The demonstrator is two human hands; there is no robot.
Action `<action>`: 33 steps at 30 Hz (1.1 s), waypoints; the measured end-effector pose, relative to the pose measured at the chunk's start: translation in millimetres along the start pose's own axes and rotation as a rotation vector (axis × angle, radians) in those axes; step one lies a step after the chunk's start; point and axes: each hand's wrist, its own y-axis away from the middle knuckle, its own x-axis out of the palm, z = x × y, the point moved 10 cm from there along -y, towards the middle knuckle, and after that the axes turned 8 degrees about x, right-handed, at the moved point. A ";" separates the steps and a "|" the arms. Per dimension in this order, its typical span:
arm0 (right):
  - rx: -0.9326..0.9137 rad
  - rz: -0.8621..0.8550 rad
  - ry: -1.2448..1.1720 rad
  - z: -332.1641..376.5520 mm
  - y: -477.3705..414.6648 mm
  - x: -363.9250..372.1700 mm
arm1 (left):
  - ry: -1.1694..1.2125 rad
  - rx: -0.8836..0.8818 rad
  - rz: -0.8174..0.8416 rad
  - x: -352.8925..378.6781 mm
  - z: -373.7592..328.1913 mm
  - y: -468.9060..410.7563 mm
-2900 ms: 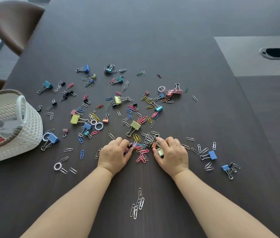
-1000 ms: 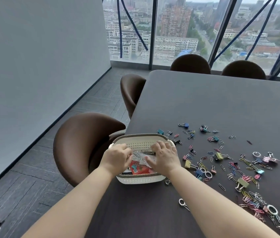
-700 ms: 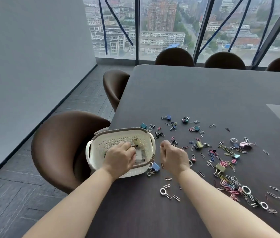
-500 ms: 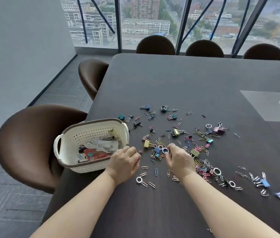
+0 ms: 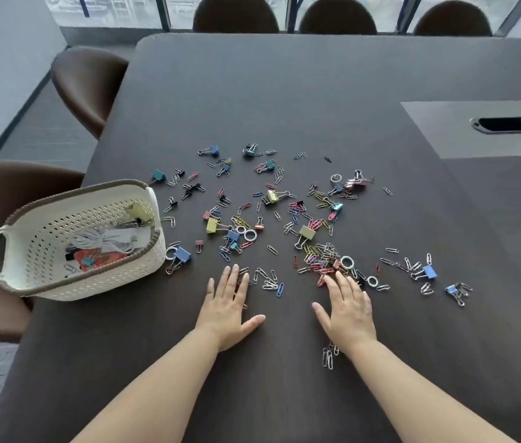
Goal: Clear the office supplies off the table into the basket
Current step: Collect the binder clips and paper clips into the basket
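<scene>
A white perforated basket with a brown rim stands at the table's left edge, holding a white cable, a red item and some clips. Many coloured paper clips and binder clips lie scattered over the dark table. My left hand rests flat, fingers spread, its fingertips at a small bunch of silver clips. My right hand also lies flat and spread, fingertips touching a dense pile of clips and rings. Neither hand holds anything. A few clips lie by my right wrist.
Brown chairs stand at the left and along the far edge. A grey cable panel with a black slot is set into the table at right. More clips lie to the right of my right hand.
Both hands left the basket after dropping clips there and came back to the table, now spread flat at the clip piles. The view tilted down from the windows to the tabletop.
</scene>
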 end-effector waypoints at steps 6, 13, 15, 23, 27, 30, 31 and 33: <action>-0.028 -0.004 0.002 -20.7 33.9 1.8 | -0.094 0.166 0.038 5.1 -45.3 -15.5; 0.086 0.089 0.102 -37.2 44.8 27.1 | -0.165 0.161 0.049 -1.8 -39.9 -42.7; 0.129 0.091 0.110 -43.3 28.7 24.5 | -0.162 0.144 0.051 -3.4 -39.9 -47.3; 0.189 0.168 0.066 -49.2 -40.9 14.4 | -0.134 0.045 -0.052 -19.7 -42.4 -77.7; 0.095 0.162 0.063 -32.8 -75.0 11.5 | -0.093 -0.119 -0.139 -35.5 -22.7 -97.2; 0.012 0.152 0.088 -20.1 -99.7 8.9 | -0.065 -0.220 -0.163 -40.2 -9.5 -105.4; -0.014 0.150 0.093 -15.4 -107.9 8.3 | -0.053 -0.247 -0.167 -40.3 -5.7 -106.7; -0.068 0.151 0.088 -4.4 -122.9 6.7 | 0.000 -0.337 -0.192 -44.1 6.4 -106.6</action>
